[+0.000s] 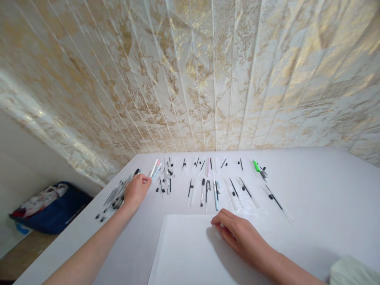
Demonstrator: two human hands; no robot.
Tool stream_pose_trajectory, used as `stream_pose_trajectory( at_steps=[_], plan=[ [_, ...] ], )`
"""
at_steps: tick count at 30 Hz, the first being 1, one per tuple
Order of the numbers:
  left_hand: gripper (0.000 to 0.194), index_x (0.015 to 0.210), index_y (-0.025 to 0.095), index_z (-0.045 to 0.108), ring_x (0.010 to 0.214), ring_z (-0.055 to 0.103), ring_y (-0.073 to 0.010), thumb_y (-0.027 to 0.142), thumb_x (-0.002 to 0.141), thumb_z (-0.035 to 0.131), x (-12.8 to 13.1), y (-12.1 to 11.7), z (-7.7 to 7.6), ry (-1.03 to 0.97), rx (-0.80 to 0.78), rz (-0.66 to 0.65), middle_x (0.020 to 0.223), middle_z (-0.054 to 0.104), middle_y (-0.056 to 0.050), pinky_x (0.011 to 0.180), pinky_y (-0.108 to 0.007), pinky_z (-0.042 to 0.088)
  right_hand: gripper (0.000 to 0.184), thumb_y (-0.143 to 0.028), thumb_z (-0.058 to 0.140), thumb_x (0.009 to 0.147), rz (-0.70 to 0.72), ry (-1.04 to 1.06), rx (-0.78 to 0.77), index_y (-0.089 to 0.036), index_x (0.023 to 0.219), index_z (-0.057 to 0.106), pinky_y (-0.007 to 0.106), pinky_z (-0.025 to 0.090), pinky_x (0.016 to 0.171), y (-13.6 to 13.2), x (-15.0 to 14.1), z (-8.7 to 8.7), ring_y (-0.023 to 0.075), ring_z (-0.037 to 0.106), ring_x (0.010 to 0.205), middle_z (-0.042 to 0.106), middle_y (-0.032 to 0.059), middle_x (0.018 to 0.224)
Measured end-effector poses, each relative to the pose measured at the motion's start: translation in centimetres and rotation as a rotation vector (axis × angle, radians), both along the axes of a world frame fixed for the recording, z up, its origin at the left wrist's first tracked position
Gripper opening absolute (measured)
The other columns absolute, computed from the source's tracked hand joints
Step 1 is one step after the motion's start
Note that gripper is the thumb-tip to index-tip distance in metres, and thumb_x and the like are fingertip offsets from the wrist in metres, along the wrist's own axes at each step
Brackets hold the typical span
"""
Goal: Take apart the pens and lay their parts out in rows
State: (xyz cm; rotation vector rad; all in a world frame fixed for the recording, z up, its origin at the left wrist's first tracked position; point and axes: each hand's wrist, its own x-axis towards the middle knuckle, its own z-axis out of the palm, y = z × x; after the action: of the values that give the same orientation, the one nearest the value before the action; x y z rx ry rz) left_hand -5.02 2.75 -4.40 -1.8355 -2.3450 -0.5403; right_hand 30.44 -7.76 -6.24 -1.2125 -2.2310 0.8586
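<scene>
At the left of the table, my left hand (137,190) reaches over a pile of pens and pen parts (114,200). Its thumb and forefinger are pinched together, and whatever lies between them is too small or hidden to make out. Just beyond the fingertips lie a white pen (154,168) and a light blue pen (156,170). My right hand (237,233) hovers over or rests on a white board (184,245), fingers curled together, nothing visible in them. Past the board, a light blue pen (215,196) and a black-capped clear pen (202,192) lie among dismantled pens.
Two loose rows of clear barrels, black refills and caps spread across the white table (320,198). A green and grey marker (260,170) lies at the right, a pink pen (208,166) mid-row. A patterned gold-white curtain (192,79) hangs behind. Left of the table sits a blue bin (56,215).
</scene>
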Motion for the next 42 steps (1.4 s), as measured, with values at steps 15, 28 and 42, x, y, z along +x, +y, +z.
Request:
stream_pose_trajectory(
  at_steps=[15,28,42],
  plan=[
    [0.019,0.078,0.021,0.055,0.073,0.055,-0.0154,0.036,0.088,0.049,19.1,-6.6,-0.9,-0.706,-0.183,-0.850,0.079,0.057,0.000,0.070,-0.028,0.043,0.029,-0.046,0.057,0.084,-0.309,0.839,-0.242,-0.018,0.086,0.060,0.026,0.046,0.061,3.3,2.9,3.2,0.0109,0.055,0.060,0.059,0.0004,0.074],
    [0.015,0.081,0.017,0.065,0.070,0.053,-0.0133,0.028,0.084,0.054,18.1,-7.3,-1.6,-0.920,-0.257,-0.752,0.076,0.058,-0.001,0.065,-0.024,0.039,0.032,-0.049,0.059,0.084,-0.333,0.818,-0.425,-0.019,0.092,0.064,0.034,0.049,0.078,3.0,3.0,1.6,0.0167,0.059,0.075,0.059,0.0038,0.084],
    [0.017,0.079,0.020,0.065,0.072,0.054,-0.0129,0.030,0.086,0.053,17.3,-7.2,0.5,-0.808,-0.074,-0.724,0.078,0.056,-0.001,0.068,-0.024,0.043,0.042,-0.054,0.056,0.082,-0.346,0.811,-0.521,-0.023,0.110,0.061,0.035,0.050,0.072,2.7,2.3,1.3,0.0156,0.058,0.071,0.060,0.0069,0.100]
  ],
)
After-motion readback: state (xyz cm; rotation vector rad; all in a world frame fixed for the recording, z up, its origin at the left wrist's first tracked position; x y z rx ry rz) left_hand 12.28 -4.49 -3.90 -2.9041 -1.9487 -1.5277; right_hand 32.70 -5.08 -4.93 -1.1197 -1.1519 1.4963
